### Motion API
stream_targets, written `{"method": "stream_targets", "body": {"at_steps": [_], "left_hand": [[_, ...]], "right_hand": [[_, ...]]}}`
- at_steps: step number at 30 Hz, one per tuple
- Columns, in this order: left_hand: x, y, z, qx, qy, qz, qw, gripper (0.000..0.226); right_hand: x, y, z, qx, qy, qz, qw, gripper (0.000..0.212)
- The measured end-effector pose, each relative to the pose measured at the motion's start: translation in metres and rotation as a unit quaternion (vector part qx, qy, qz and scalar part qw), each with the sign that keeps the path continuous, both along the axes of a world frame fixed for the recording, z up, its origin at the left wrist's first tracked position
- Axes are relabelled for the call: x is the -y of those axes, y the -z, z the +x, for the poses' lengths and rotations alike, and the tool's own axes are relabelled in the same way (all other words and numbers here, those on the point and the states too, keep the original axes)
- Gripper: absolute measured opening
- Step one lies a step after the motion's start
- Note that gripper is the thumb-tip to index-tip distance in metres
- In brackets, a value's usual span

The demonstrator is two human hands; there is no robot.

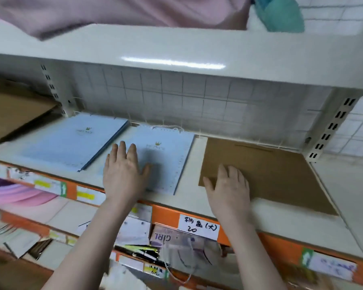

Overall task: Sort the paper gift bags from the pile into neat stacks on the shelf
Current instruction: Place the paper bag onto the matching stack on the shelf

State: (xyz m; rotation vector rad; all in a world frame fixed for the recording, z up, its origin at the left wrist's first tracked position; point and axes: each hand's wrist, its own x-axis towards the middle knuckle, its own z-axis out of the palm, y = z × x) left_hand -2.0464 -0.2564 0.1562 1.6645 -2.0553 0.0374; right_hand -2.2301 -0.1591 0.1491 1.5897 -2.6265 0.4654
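Two stacks of flat light-blue gift bags with a small crown print lie on the white shelf. The left blue stack sits near the back. My left hand rests flat, fingers straight, on the middle blue stack. A flat brown paper bag lies to the right. My right hand presses flat on its near left corner. Neither hand grips anything.
An upper shelf overhangs closely, with pink and teal goods on top. Brown cardboard lies at far left. Below the orange shelf edge with its handwritten label sit mixed bags and pens.
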Motion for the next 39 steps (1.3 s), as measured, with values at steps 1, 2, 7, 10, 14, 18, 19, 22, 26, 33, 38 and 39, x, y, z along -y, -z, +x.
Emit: {"method": "stream_targets", "body": {"at_steps": [1, 2, 7, 10, 14, 18, 19, 22, 26, 33, 38, 39], "left_hand": [[0.003, 0.001, 0.023, -0.004, -0.009, -0.005, 1.000, 0.065], [0.007, 0.002, 0.047, -0.007, -0.016, -0.013, 1.000, 0.063], [0.028, 0.004, 0.175, -0.003, -0.057, -0.037, 0.998, 0.055], [0.039, 0.000, 0.250, 0.003, -0.084, -0.045, 0.995, 0.057], [0.055, -0.008, 0.336, -0.001, -0.121, -0.051, 0.991, 0.061], [0.086, -0.015, 0.408, -0.003, -0.147, -0.064, 0.987, 0.063], [0.095, -0.017, 0.423, -0.004, -0.152, -0.064, 0.986, 0.063], [0.127, -0.020, 0.465, -0.002, -0.160, -0.072, 0.984, 0.065], [0.190, -0.024, 0.516, 0.017, -0.163, -0.089, 0.982, 0.065], [0.316, -0.044, 0.605, 0.049, -0.155, -0.092, 0.982, 0.061], [0.392, -0.060, 0.662, 0.032, -0.176, -0.076, 0.981, 0.064], [0.406, -0.061, 0.672, 0.029, -0.172, -0.075, 0.982, 0.065]], "right_hand": [[0.007, -0.001, 0.020, 0.001, -0.011, 0.000, 1.000, 0.059], [0.014, -0.003, 0.041, 0.000, -0.019, 0.001, 1.000, 0.059], [0.052, -0.005, 0.158, 0.005, -0.041, -0.026, 0.999, 0.060], [0.075, -0.006, 0.228, 0.010, -0.060, -0.056, 0.997, 0.060], [0.109, -0.013, 0.309, 0.015, -0.088, -0.057, 0.994, 0.059], [0.149, -0.017, 0.375, 0.014, -0.124, -0.078, 0.989, 0.059], [0.160, -0.016, 0.390, 0.015, -0.130, -0.080, 0.988, 0.059], [0.199, -0.015, 0.432, 0.026, -0.139, -0.089, 0.986, 0.059], [0.261, -0.012, 0.481, 0.039, -0.137, -0.101, 0.985, 0.058], [0.379, -0.035, 0.569, 0.066, -0.110, -0.126, 0.984, 0.053], [0.442, -0.052, 0.629, 0.041, -0.133, -0.130, 0.982, 0.053], [0.454, -0.055, 0.640, 0.033, -0.137, -0.130, 0.981, 0.052]]}}
